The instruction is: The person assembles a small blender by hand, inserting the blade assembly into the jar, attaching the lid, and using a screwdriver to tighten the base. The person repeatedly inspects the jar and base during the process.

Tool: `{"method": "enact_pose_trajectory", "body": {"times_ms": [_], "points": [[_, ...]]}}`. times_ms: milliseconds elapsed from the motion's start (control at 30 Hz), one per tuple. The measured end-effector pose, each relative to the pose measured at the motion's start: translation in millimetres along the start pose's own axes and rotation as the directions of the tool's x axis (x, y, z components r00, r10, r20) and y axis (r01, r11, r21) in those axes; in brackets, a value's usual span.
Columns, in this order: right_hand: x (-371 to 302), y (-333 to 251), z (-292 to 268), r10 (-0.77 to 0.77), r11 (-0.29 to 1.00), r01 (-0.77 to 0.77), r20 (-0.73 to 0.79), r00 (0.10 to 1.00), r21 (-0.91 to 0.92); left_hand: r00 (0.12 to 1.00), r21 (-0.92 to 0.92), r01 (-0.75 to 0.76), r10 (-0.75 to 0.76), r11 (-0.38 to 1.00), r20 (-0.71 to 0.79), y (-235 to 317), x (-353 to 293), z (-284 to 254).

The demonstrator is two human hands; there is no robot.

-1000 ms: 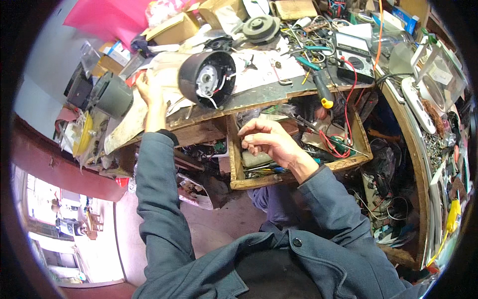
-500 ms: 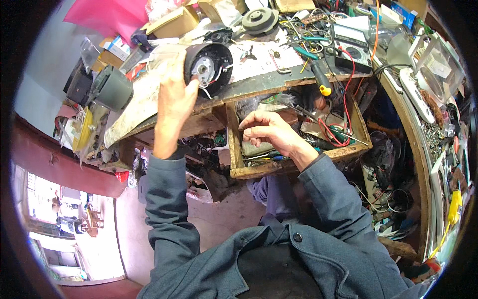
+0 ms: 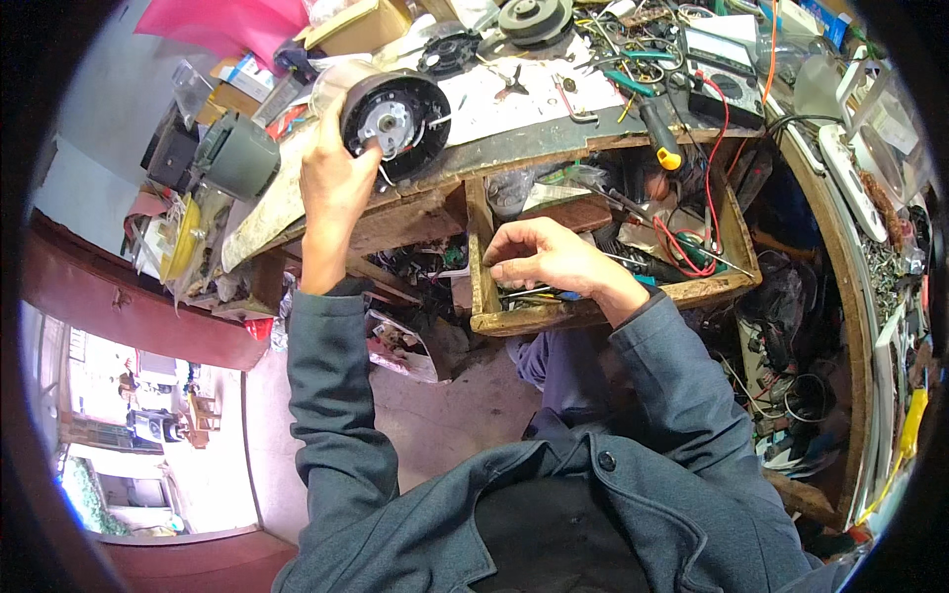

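Note:
My left hand [image 3: 331, 188] grips a round black motor housing [image 3: 431, 97] by its left side, the thumb at its rim. Its open face is turned toward me, showing a pale metal motor part in the middle and white wires at the edge. The housing is held at the bench's front edge. My right hand [image 3: 559, 259] hovers over the left part of an open wooden drawer [image 3: 593, 314]. Its fingers are bent, and the tips come together with the thumb by the drawer's left wall. Whatever they pinch, if anything, is too small to make out.
A screwdriver [image 3: 659, 136] with a black and yellow handle overhangs the bench edge, near a multimeter [image 3: 725, 84] with a red lead trailing into the drawer. Small parts lie on white paper [image 3: 534, 104]. A dark grey cup-shaped container [image 3: 237, 156] stands at the left.
The motor housing has turned its open face more toward me in my left hand. My right hand's fingers have drawn closer together beside the drawer's left wall. The whole view has shifted slightly.

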State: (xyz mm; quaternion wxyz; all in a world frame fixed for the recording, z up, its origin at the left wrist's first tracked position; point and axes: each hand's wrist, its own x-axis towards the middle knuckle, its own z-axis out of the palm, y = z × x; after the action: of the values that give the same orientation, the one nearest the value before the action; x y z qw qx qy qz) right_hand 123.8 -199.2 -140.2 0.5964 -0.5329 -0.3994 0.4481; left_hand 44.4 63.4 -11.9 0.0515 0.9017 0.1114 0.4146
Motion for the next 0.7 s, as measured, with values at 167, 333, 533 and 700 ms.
{"method": "enact_pose_trajectory", "body": {"times_ms": [167,333,533,700], "points": [[-0.2,-0.2,1.6,-0.015,0.99,0.017,0.018,1.0,-0.14,0.997,0.235,0.034,-0.016,0.972,-0.078,9.7,2.8,9.4],[1.4,5.1,0.6,-0.166,0.925,0.17,0.039,0.985,-0.34,0.998,0.299,0.04,-0.021,0.953,-0.065,16.0,0.1,10.7],[-4.3,-1.8,2.6,-0.087,0.884,0.112,0.077,0.993,-0.454,0.997,0.288,0.044,-0.023,0.957,-0.078,15.7,-1.2,13.2],[-3.7,3.4,4.2,-0.08,0.824,0.103,0.065,0.995,-0.558,0.996,0.289,0.033,-0.009,0.957,-0.085,13.3,-1.9,13.7]]}}
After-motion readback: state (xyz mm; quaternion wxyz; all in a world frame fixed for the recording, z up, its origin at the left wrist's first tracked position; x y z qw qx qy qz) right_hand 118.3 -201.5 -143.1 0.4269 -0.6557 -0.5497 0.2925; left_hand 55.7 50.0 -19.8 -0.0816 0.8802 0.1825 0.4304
